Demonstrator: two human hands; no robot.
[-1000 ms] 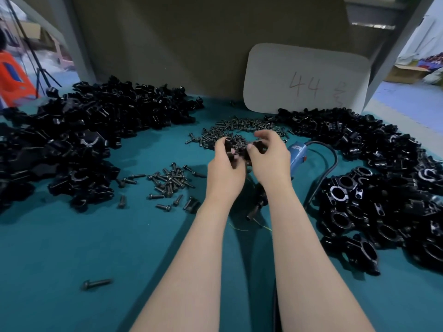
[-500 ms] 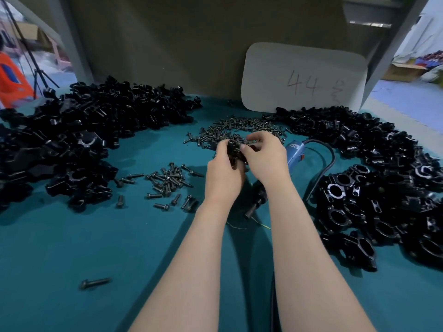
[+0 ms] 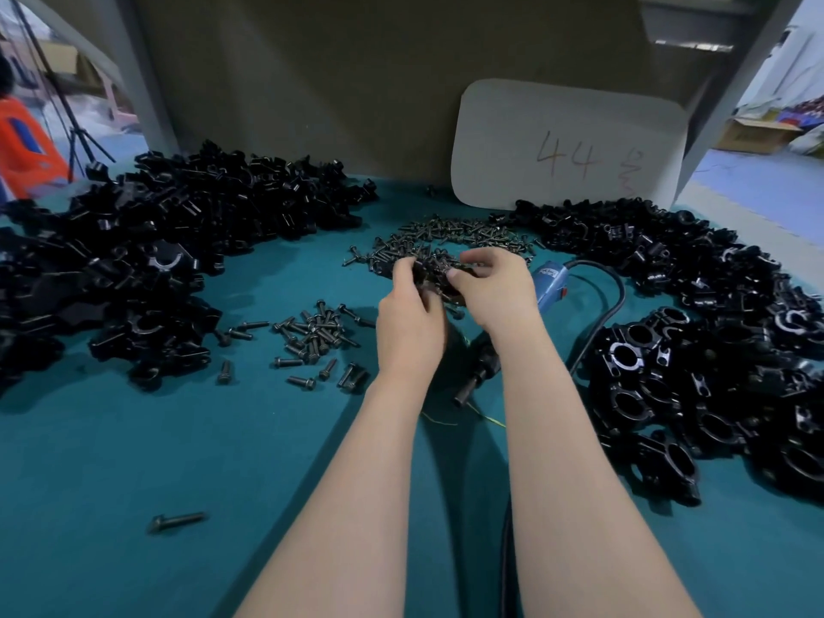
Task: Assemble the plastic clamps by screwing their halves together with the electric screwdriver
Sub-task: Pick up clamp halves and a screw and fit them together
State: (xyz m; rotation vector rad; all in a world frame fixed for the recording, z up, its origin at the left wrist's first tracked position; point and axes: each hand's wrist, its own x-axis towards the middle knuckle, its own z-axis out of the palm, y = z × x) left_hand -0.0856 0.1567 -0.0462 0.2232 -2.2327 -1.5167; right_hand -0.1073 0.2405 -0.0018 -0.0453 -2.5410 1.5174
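Observation:
My left hand [image 3: 408, 323] and my right hand [image 3: 490, 292] meet above the middle of the teal table [image 3: 133, 439], both gripping one black plastic clamp [image 3: 439, 278] between their fingers. The clamp is mostly hidden by the fingers. Under my right forearm lies the blue electric screwdriver [image 3: 550, 283], its black bit end [image 3: 475, 379] pointing toward me and its cable [image 3: 611, 305] looping to the right. A small heap of black screws [image 3: 314, 334] sits left of my hands, and a larger screw pile [image 3: 446, 236] lies just behind them.
A big heap of black clamp parts [image 3: 169, 243] fills the left side. Another heap of clamps [image 3: 713, 341] covers the right. One loose screw [image 3: 176, 521] lies near the front left. A white card marked 44 [image 3: 566, 149] leans on the back wall.
Both hands stay together on the clamp; my right fingers have shifted a little over its top. The view has moved slightly.

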